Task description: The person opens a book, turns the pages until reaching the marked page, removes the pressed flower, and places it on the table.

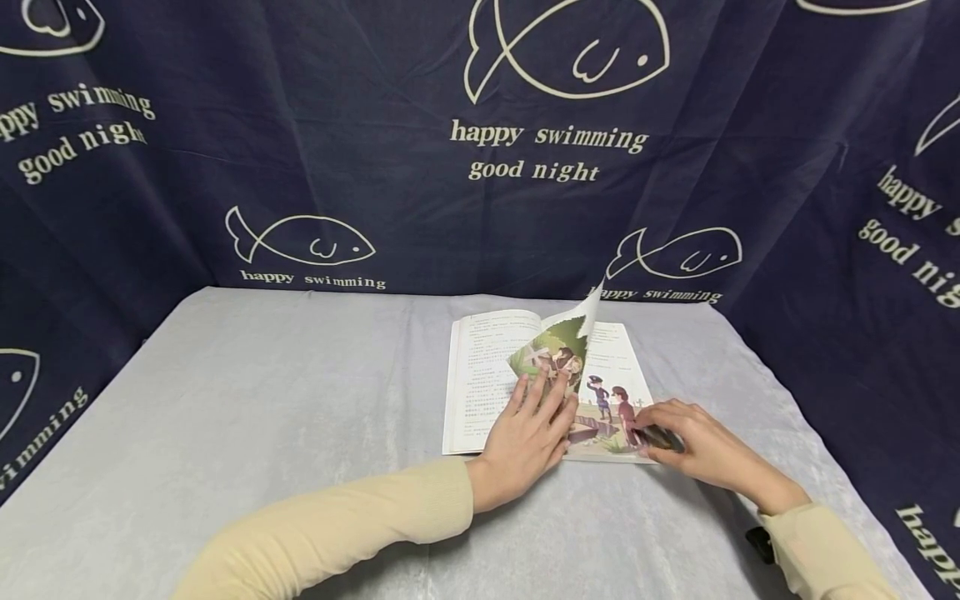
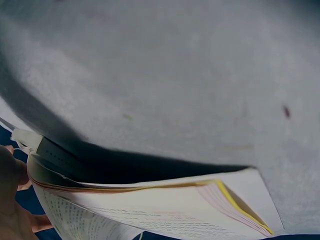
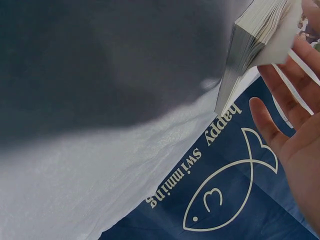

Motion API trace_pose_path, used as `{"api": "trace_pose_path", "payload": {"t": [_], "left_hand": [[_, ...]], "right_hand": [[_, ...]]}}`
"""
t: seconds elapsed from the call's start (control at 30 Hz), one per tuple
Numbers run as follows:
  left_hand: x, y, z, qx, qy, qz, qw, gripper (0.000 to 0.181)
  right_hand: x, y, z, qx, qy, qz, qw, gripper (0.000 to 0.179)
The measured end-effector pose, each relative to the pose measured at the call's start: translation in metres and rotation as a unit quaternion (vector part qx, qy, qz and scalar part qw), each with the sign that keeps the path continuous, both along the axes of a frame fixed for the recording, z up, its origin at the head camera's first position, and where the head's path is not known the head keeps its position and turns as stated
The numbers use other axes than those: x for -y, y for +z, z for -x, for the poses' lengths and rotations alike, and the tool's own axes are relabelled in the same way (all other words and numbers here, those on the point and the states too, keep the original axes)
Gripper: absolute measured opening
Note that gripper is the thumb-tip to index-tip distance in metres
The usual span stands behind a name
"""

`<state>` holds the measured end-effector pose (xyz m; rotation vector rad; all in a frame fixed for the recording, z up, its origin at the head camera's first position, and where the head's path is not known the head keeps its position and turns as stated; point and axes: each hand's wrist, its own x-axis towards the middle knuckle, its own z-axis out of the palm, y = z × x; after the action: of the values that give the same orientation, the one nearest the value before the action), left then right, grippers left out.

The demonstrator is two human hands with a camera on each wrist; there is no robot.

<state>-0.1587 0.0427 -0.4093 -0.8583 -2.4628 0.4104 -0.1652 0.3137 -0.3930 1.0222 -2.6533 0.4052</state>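
An open paperback book (image 1: 483,375) lies on the table, with printed text on its left page. My left hand (image 1: 527,437) rests across the middle, fingers spread over a turned leaf (image 1: 558,346) whose upper corner stands up and shows a green picture. Under it, the right page (image 1: 611,421) has a drawing of two figures. At the lower right corner of the book is my right hand (image 1: 705,442), its fingertips touching the page edge. In the right wrist view, that hand's thumb stands apart from its straight fingers (image 3: 300,92), beside the thick page block (image 3: 252,40).
A pale grey cloth (image 1: 300,400) covers the table. Dark blue curtains (image 1: 420,225) printed with fish and words hang behind and on both sides. A small black object (image 1: 759,546) shows under the right sleeve (image 1: 821,546).
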Motion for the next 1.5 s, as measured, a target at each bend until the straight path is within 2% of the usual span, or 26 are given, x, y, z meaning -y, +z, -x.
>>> {"api": "trace_pose_path", "payload": {"t": [0.27, 0.5, 0.77, 1.0, 1.23, 1.5], "left_hand": [[-0.0001, -0.0022, 0.0004, 0.002, 0.006, 0.003, 1.0, 0.058], [0.0003, -0.0023, -0.0001, 0.015, 0.024, 0.011, 0.9995, 0.056], [0.0006, -0.0027, -0.001, 0.021, 0.03, 0.024, 0.999, 0.054], [0.0015, -0.0048, -0.0006, 0.013, 0.022, 0.019, 0.9995, 0.056], [0.0013, -0.0053, -0.0021, 0.035, 0.028, 0.031, 0.9985, 0.058], [0.001, -0.005, -0.0041, 0.054, 0.032, 0.015, 0.9979, 0.058]], "right_hand": [[0.0003, 0.0012, 0.0026, -0.028, 0.026, 0.025, 0.999, 0.021], [-0.0009, 0.002, 0.0059, -0.065, 0.04, 0.031, 0.9966, 0.022], [-0.0009, 0.0017, 0.008, -0.07, 0.064, 0.045, 0.9945, 0.03], [-0.0017, 0.0022, 0.0086, -0.076, 0.085, 0.049, 0.9922, 0.03], [-0.0021, 0.0012, 0.0086, -0.085, 0.079, 0.052, 0.9919, 0.027], [-0.0045, -0.0009, 0.009, -0.09, 0.069, 0.07, 0.9911, 0.031]]}}
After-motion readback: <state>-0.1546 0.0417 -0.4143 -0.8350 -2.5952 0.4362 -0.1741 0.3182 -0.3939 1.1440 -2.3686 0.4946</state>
